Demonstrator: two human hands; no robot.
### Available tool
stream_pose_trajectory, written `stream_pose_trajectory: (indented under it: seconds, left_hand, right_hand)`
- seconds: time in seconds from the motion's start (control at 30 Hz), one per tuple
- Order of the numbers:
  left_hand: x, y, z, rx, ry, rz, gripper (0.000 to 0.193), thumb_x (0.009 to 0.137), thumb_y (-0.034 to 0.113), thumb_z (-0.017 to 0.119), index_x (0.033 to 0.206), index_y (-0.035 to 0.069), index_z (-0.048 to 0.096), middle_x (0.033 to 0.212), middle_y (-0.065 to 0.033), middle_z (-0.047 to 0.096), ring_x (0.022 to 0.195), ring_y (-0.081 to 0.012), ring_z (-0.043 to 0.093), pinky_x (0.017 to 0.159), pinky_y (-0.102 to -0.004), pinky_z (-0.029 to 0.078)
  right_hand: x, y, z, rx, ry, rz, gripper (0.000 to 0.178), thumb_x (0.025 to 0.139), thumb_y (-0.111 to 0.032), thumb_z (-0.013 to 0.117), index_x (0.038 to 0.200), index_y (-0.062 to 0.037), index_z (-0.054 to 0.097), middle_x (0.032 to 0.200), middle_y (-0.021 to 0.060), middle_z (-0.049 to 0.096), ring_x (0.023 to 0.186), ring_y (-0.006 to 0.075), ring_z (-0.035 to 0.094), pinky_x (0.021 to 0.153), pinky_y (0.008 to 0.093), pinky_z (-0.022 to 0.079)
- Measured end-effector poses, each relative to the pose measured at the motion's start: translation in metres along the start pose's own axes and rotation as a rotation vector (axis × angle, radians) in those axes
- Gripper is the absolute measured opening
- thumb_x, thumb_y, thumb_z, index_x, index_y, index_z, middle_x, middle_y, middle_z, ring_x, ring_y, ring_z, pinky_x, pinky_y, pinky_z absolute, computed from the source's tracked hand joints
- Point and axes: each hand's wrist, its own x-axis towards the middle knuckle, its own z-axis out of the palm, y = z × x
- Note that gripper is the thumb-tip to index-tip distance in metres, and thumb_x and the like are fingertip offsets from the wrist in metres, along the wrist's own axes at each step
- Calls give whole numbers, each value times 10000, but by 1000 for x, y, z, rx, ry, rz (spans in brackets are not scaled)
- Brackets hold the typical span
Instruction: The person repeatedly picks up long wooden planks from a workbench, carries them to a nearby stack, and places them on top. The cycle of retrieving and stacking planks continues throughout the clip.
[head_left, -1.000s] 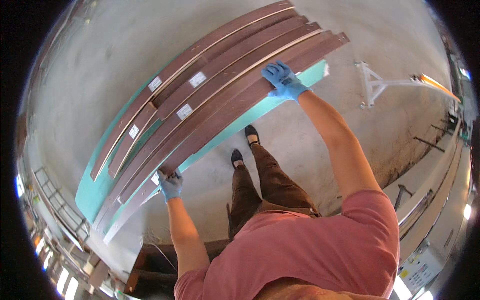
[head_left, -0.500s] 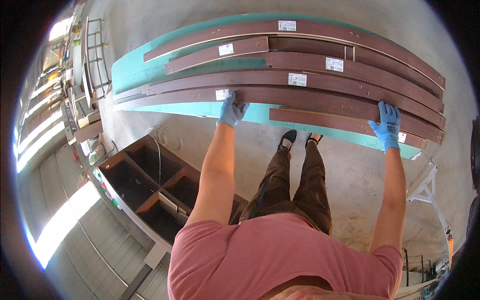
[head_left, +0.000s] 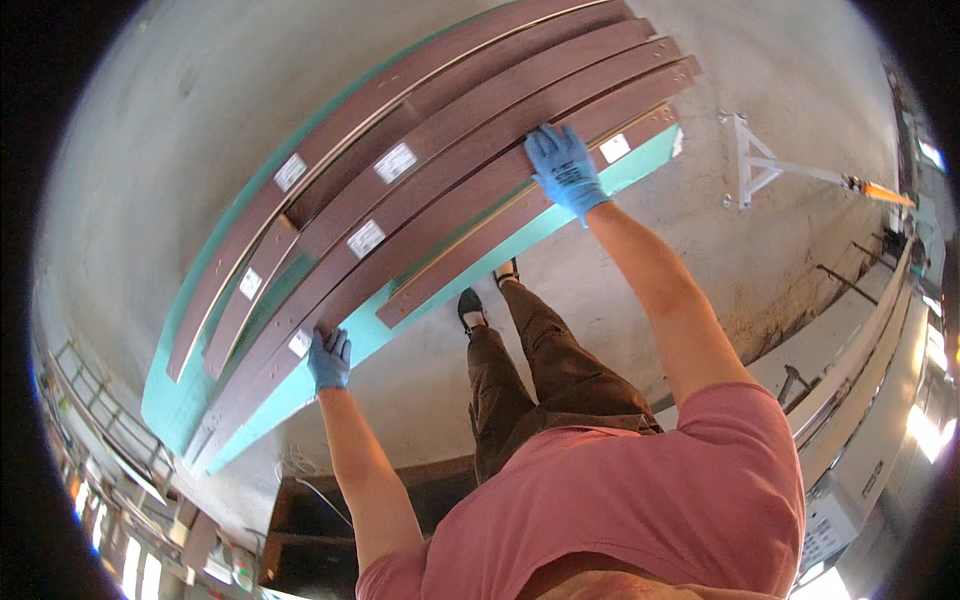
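Observation:
Several long brown boards (head_left: 470,130) with white labels lie side by side on a turquoise sheet (head_left: 350,350). My left hand (head_left: 330,358), in a blue glove, is at the near edge of one long board, beside its label; its fingers are bent against that edge. My right hand (head_left: 566,170), gloved the same way, lies across the same board farther right, fingers stretched out over its top. A shorter brown board (head_left: 480,240) lies nearer to me, just below the right hand. The underside of both hands is hidden.
A dark box with compartments (head_left: 310,540) stands at the lower left, a loose white cord (head_left: 325,495) by it. A white metal frame stand (head_left: 745,165) with an orange handle is at the right. Long pale panels (head_left: 850,380) run along the lower right.
The whole view has turned, so the boards now slope up to the right. Both hands keep about the same places on the boards. More of the right side shows.

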Motion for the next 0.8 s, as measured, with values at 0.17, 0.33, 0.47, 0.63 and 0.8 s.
stream_pose_trajectory:
  seconds: [0.17,0.33,0.47,0.63,0.8]
  left_hand:
    - [8,4,9,83,51,-19,357,1046,511,611,1052,171,722,996,-28,773,1014,-246,728,867,-419,570]
    - [16,5,1,109,45,-24,435,1056,569,569,1034,159,715,948,-21,781,952,-241,739,860,-441,572]
    - [14,11,4,172,27,6,416,1069,531,564,1101,138,696,983,-33,768,959,-240,734,848,-414,566]
    - [-2,21,47,521,76,98,559,1022,577,577,1352,127,605,965,-84,687,827,-242,702,711,-388,576]
    - [-12,17,62,622,187,133,431,1006,409,508,765,54,536,621,-88,538,481,-248,487,456,-386,400]
  right_hand:
    - [-10,7,3,-56,95,106,401,902,-194,641,1282,-70,672,1348,85,640,1270,281,605,1139,477,414]
    - [-10,25,-5,-7,13,197,223,906,-129,597,1053,-117,765,1122,78,734,1083,261,710,1000,425,478]
    - [-35,9,-12,78,-42,220,212,879,-129,591,1029,-110,740,1125,95,703,1067,283,678,972,426,480]
    - [-135,-32,-4,208,44,379,160,890,-248,611,933,-112,685,952,81,667,921,290,640,904,419,473]
    - [-299,-95,-44,458,-184,492,312,983,-312,558,1128,-61,674,1131,118,666,1041,274,650,989,450,480]
